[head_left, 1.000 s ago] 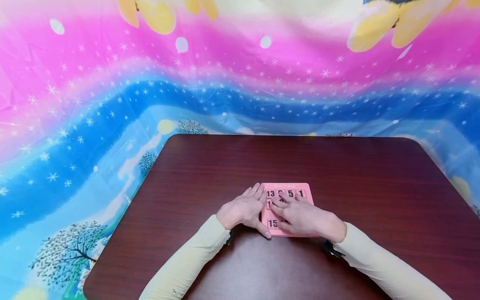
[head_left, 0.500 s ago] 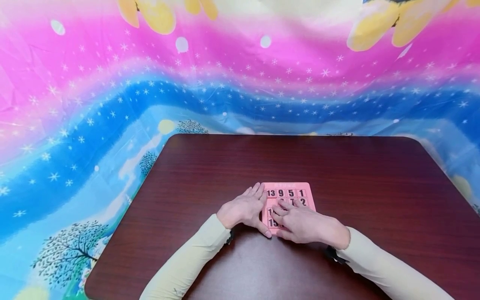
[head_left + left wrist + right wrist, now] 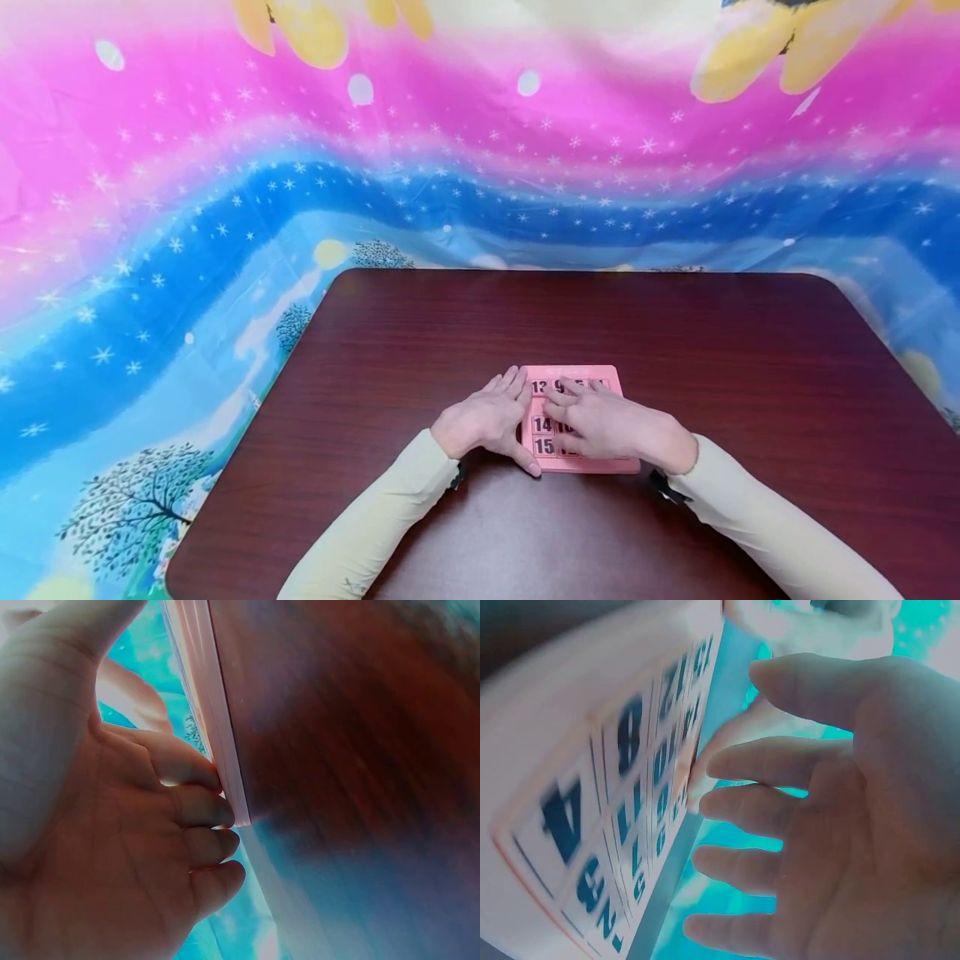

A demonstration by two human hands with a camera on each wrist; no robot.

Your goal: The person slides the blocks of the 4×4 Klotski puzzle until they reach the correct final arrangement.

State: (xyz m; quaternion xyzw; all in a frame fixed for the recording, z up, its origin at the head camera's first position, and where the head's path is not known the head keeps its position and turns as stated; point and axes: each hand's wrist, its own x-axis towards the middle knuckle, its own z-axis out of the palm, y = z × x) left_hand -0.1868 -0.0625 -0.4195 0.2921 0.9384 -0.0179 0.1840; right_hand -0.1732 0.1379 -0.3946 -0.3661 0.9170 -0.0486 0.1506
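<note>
A pink sliding number puzzle [image 3: 585,371] lies flat on the table, its white tiles printed with black numbers. My left hand [image 3: 483,421] rests along the puzzle's left edge, fingers straight and thumb at the near left corner. In the left wrist view the fingertips of my left hand [image 3: 142,817] meet the puzzle's side [image 3: 217,712]. Over the tiles reaches my right hand [image 3: 600,425], fingers spread, covering much of the middle and right columns. The right wrist view has my right hand [image 3: 825,802] with straight fingers beside the numbered face [image 3: 570,817]. A bare slot [image 3: 537,406] shows above the 14 tile [image 3: 542,425].
A dark reddish-brown table [image 3: 450,325] with rounded corners carries the puzzle. Behind and left of it hangs a colourful cloth [image 3: 480,150] in pink and blue with snowflakes and trees. Pale sleeves [image 3: 375,517] cover both forearms.
The 14 tile has slid one row toward me in the left column, leaving the slot above it bare. My right hand drew back toward me, then moved forward over the upper rows. My left hand stayed put.
</note>
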